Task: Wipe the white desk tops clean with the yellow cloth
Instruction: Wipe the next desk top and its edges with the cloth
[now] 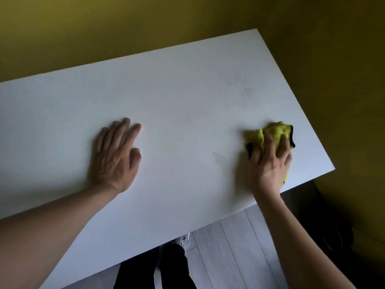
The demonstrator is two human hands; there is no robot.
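The desk top is plain white, with a bright yellow, black-edged cloth at 3 o'clock. Olive-yellow walls span 12 o'clock; pale grey plank flooring lies at 6.

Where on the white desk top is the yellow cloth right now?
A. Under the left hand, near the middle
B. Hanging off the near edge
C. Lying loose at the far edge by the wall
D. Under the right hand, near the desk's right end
D: the right hand presses the yellow cloth onto the white desk top near its right end, while the left hand rests flat on bare surface.
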